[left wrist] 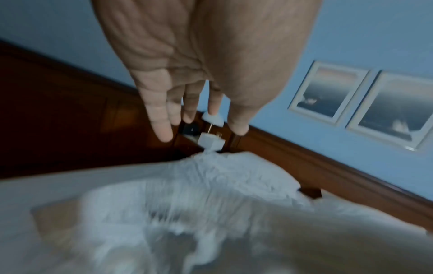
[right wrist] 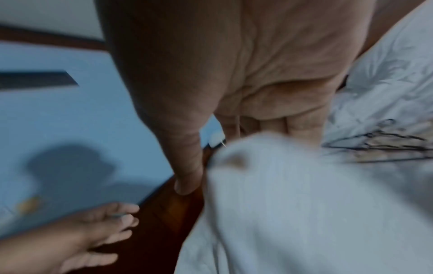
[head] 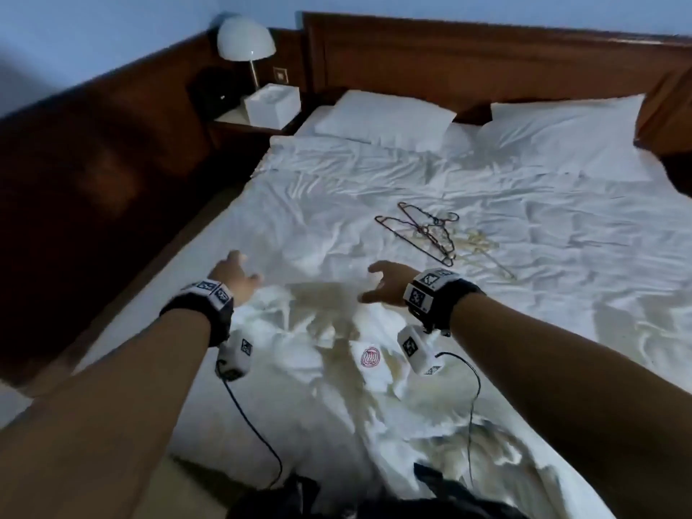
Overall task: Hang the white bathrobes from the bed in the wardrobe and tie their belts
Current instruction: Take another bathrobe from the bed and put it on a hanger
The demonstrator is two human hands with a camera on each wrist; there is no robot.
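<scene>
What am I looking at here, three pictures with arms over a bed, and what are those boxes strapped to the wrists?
A person wears three cameras: one on the head and one strapped to each wrist. The big picture is the head view, looking down over both arms. The other two look along each palm toward the fingers.

The left hand and right hand reach out over a crumpled white bathrobe with a red round logo, lying on the bed. Both hands have spread fingers; neither holds anything yet, though in the blurred right wrist view cloth hides the fingertips.

Further up the bed lie some wire hangers, then two pillows. A lamp and a white box stand on the bedside table.
</scene>
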